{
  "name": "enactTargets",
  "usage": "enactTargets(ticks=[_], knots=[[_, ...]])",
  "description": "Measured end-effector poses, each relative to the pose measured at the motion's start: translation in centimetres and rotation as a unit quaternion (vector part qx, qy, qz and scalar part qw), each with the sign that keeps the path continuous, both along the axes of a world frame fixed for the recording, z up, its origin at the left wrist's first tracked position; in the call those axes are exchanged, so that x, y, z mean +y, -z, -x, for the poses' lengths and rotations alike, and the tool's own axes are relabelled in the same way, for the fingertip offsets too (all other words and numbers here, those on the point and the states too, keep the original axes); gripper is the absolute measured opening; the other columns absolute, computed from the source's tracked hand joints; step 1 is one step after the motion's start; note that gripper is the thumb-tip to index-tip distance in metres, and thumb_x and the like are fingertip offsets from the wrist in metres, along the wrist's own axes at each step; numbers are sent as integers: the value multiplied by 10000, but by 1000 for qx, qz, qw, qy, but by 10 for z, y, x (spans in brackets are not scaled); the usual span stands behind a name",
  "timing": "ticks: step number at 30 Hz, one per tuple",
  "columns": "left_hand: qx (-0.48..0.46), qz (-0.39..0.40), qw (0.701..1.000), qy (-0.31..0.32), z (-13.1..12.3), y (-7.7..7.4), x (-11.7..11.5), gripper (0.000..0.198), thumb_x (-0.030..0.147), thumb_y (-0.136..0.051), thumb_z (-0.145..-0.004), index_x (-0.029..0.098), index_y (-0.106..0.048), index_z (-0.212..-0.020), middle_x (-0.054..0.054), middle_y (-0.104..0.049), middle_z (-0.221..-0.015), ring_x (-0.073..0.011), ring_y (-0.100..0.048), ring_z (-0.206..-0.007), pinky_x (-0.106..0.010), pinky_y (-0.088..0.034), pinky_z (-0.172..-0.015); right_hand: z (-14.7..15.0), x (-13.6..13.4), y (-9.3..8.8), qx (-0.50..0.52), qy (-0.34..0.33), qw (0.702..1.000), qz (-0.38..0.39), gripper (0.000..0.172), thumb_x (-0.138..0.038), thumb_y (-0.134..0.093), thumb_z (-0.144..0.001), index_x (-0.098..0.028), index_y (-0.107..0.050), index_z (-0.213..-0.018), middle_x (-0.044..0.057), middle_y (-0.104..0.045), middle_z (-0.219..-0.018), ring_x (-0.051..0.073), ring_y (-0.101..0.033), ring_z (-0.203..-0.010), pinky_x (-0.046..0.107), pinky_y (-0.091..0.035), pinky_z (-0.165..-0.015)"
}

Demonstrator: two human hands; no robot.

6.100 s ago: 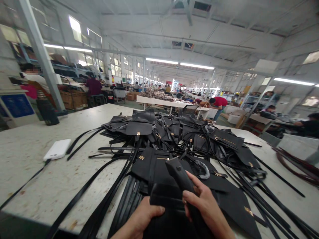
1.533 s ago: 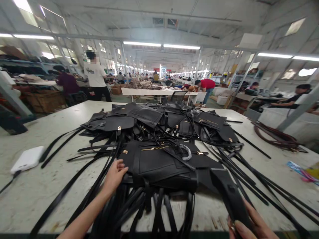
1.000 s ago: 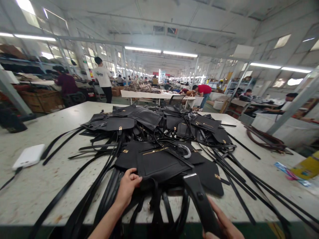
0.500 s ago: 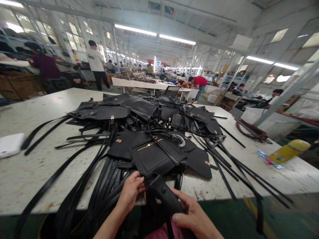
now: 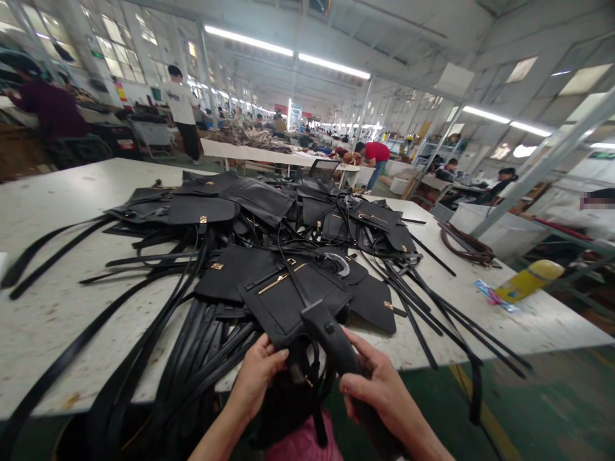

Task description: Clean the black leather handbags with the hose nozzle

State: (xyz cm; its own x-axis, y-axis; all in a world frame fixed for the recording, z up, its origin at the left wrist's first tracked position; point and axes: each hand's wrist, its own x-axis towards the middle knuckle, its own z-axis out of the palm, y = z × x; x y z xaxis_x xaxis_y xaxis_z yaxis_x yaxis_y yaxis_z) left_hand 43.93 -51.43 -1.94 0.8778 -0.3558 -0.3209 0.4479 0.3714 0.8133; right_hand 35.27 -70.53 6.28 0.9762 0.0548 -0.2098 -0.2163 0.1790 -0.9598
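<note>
At the desk (image 5: 96, 176), left hand (image 5: 257, 378) pinches a black bag (image 5: 283, 304) by its edge, right hand (image 5: 377, 384) grips a black tool (image 5: 331, 333): lining up, seemingly, and calling for steadiness!

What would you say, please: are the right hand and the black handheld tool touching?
Touching: the head view shows the right hand wrapped around the black handheld tool.
</note>
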Motion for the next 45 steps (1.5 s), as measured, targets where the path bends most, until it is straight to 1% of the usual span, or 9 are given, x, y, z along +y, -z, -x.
enactTargets(ticks=[4,10,17,23,27,31,34,39,45], knots=[[13,12,1000,-13,2,6,-6,408,166,-713,-588,142,-581,-974,-83,-685,-889,-149,-623,-666,-235,-472,-580,27,2,12,55,-67,995,-49,717,-160,-677,-591,-187,-441,-1267,12,-636,-812,42,-475,-442,135,-353,-396],[-10,-16,999,-27,4,8,-8,393,164,-726,-548,134,-635,-929,-82,-697,-831,-163,-621,-654,-240,-458,-579,18,11,29,67,-59,995,-44,733,-254,-671,-598,-138,-422,-1278,-30,-568,-544,83,-474,-374,159,-347,-362],[-28,-35,999,-30,-2,16,-4,382,212,-720,-559,135,-666,-928,-87,-699,-835,-198,-624,-678,-286,-471,-614,14,15,21,48,-78,995,-43,678,-149,-675,-581,-167,-487,-1232,19,-627,-844,99,-519,-605,168,-358,-484],[-64,-79,995,-23,-2,31,-2,264,134,-664,-561,147,-698,-822,-28,-687,-711,-181,-596,-656,-277,-454,-638,0,23,14,41,-76,996,3,618,-100,-580,-621,-199,-486,-1224,-32,-599,-717,67,-495,-488,157,-365,-438],[-72,-103,991,-35,-3,27,-1,243,143,-690,-535,154,-700,-777,-6,-681,-686,-148,-566,-616,-237,-427,-599,-25,29,18,63,-99,993,29,682,-172,-579,-657,-206,-365,-1304,-61,-550,-588,74,-469,-329,171,-381,-327],[-48,-72,996,23,-3,15,-1,286,192,-713,-539,155,-694,-822,-30,-694,-743,-192,-604,-707,-287,-455,-695,-38,25,12,5,-10,999,44,689,-256,-621,-694,-195,-339,-1320,-47,-560,-588,82,-489,-362,172,-401,-333],[-46,-55,996,57,-7,9,5,324,201,-720,-543,166,-686,-863,-45,-693,-810,-197,-607,-778,-294,-447,-753,-32,16,5,-5,-2,999,48,687,-247,-632,-700,-205,-339,-1320,-51,-562,-576,84,-492,-368,173,-405,-343],[-43,-90,990,97,-20,10,15,256,260,-715,-576,153,-691,-808,-43,-657,-704,-121,-539,-576,-224,-427,-567,-9,15,13,34,-50,998,22,644,-143,-635,-657,-212,-429,-1264,-46,-583,-647,52,-463,-381,140,-377,-356],[-36,-106,991,68,-21,19,12,251,277,-750,-503,155,-692,-716,-31,-645,-624,-175,-565,-588,-283,-455,-577,-14,39,30,28,-41,999,12,667,-81,-656,-596,-238,-493,-1223,-53,-576,-700,34,-450,-406,111,-353,-352]])
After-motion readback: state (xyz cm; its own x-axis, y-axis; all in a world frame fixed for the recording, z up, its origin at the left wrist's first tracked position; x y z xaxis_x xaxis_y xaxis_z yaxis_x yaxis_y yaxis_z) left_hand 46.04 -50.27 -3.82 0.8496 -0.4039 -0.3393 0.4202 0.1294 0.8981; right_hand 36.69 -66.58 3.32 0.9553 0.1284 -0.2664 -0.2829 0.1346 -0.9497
